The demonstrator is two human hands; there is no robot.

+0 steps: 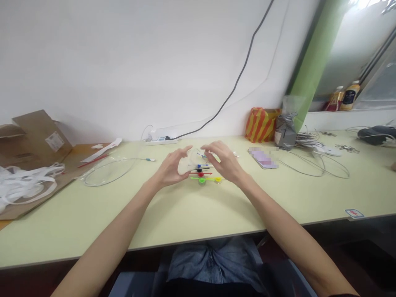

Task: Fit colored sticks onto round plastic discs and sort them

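My left hand [170, 168] is above the table with thumb and fingers spread in a C shape. Facing it, my right hand [223, 160] has curved fingers, also apart from the thumb. Between and below them lie small coloured pieces with thin pointers: a blue one [199, 166], a black one [199, 170], a red one [201, 174] and a green one [202, 181]. A yellow round piece [218, 180] sits to the right of the green one. Something clear and several tiny bits show faintly behind the fingers, too blurred to name.
A power strip [161, 140] stands by the wall with a black cable. To the left are a coiled cable [93, 181], a cardboard box [40, 136] and white straps [27, 181]. On the right lie a phone [262, 158], a striped bag [261, 126] and more cables [324, 169].
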